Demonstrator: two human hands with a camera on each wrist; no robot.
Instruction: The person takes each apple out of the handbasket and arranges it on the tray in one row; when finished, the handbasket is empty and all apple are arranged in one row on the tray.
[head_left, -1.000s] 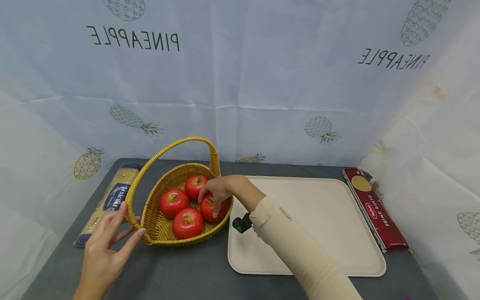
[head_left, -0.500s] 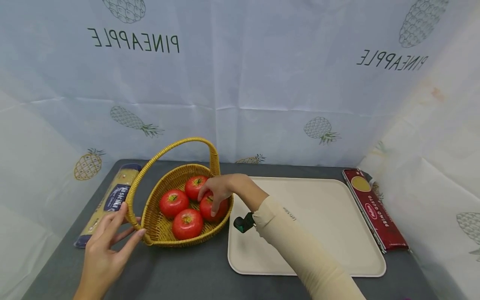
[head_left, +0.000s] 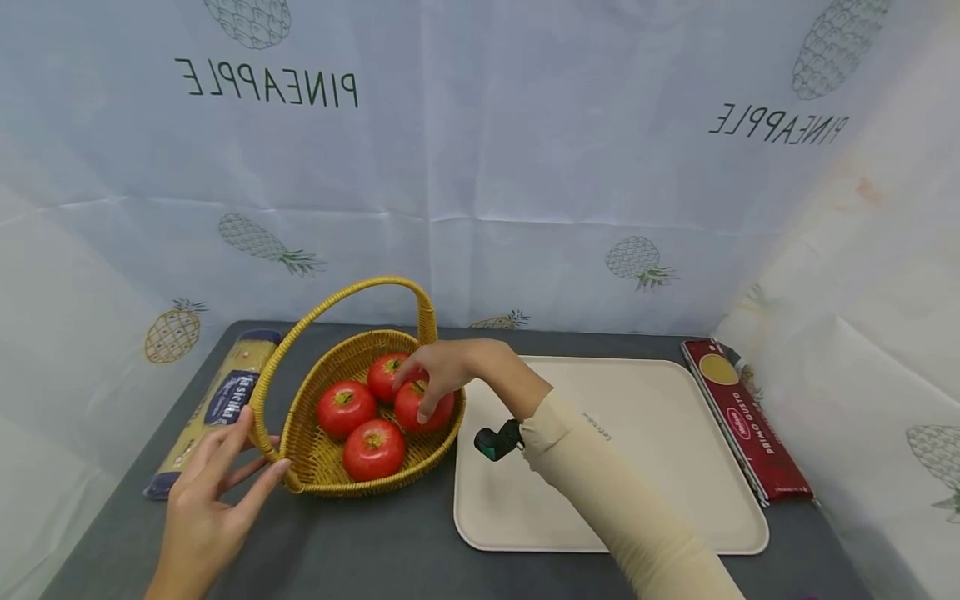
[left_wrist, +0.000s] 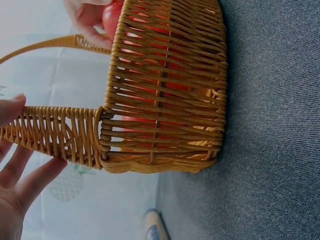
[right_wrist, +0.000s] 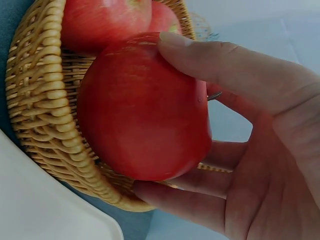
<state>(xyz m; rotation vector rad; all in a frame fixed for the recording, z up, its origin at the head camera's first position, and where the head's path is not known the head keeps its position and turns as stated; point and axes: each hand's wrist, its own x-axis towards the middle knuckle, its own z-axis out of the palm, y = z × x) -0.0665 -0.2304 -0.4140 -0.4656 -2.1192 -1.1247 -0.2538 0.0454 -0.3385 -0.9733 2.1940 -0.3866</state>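
Pinching a red apple (right_wrist: 145,110), the right hand (head_left: 446,367) has just gone up a bit, so lifting seems begun. The apple is inside the basket (left_wrist: 159,100), right side. The left hand (head_left: 210,496) pinches the handle (head_left: 427,323).

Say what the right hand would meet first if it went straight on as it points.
First, the held apple in the right hand; past it, probably the left apple or front apple, though depth is unclear.
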